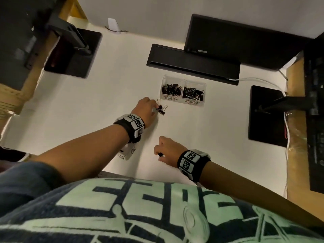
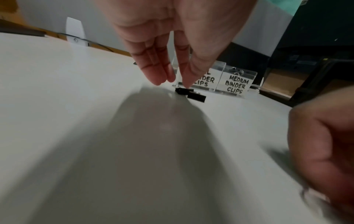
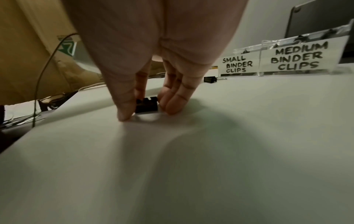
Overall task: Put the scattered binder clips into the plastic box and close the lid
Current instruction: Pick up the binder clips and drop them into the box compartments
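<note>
On the pale surface (image 1: 108, 95), a clear plastic box (image 1: 182, 92) with two compartments serves as the landmark; it sits with its lid open and black clips filling both halves, labelled "SMALL BINDER CLIPS" and "MEDIUM BINDER CLIPS". Just in front of the box's small-clip corner lie two loose binder clips (image 1: 162, 109), touching each other, wire handles pointing toward the box. The left hand (image 1: 145, 109) reaches down at these; in the left wrist view its thumb and fingers (image 2: 153, 71) hang nearly straight, tips at the nearer clip (image 2: 182, 91), and whether they have pinched it cannot be told. Nearer the person than the box, well apart from it, the right hand (image 1: 166, 149) is planted over another black binder clip (image 3: 146, 105). Its thumb presses one side and its fingers (image 3: 176, 104) the other, clamped on the clip, which rests on the surface.
</note>
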`<action>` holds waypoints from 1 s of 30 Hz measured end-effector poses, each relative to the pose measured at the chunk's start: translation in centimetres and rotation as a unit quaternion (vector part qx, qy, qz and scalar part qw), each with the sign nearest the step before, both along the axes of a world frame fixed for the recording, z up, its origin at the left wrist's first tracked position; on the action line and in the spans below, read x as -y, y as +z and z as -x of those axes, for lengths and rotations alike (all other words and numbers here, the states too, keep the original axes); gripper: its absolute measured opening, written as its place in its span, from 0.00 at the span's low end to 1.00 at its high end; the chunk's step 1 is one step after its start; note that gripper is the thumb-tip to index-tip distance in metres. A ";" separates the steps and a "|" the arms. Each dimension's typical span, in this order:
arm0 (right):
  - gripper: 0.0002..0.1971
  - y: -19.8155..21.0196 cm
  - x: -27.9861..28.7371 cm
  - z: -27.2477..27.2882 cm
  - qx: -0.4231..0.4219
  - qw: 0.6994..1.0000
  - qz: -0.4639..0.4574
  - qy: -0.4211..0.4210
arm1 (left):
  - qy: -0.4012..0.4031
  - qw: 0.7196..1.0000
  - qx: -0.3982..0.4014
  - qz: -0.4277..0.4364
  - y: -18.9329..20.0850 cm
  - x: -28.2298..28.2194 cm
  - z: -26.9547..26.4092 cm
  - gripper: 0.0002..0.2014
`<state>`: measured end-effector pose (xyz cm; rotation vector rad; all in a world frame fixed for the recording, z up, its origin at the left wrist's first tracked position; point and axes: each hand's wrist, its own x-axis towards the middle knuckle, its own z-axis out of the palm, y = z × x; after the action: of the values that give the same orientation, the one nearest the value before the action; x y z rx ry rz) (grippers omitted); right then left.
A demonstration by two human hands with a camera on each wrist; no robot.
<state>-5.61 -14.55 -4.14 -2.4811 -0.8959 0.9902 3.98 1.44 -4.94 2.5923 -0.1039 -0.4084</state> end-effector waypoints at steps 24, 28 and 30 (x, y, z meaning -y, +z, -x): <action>0.14 -0.7 -2.5 -7.9 0.093 0.962 -0.022 -0.255 | -0.022 0.997 -0.060 -0.041 -1.1 0.1 2.6 0.14; 0.13 -0.9 -2.4 -6.9 0.122 0.973 0.022 -0.193 | -0.001 0.998 -0.067 -0.017 -0.8 -0.5 2.4 0.13; 0.14 -1.1 -2.1 -6.2 0.128 0.971 0.025 -0.199 | 0.007 0.998 -0.066 0.004 -0.6 -0.7 2.2 0.12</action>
<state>0.57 -12.46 -5.22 -2.7220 -0.4098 0.5745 1.80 2.10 -5.52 2.5492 -0.0421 -0.5728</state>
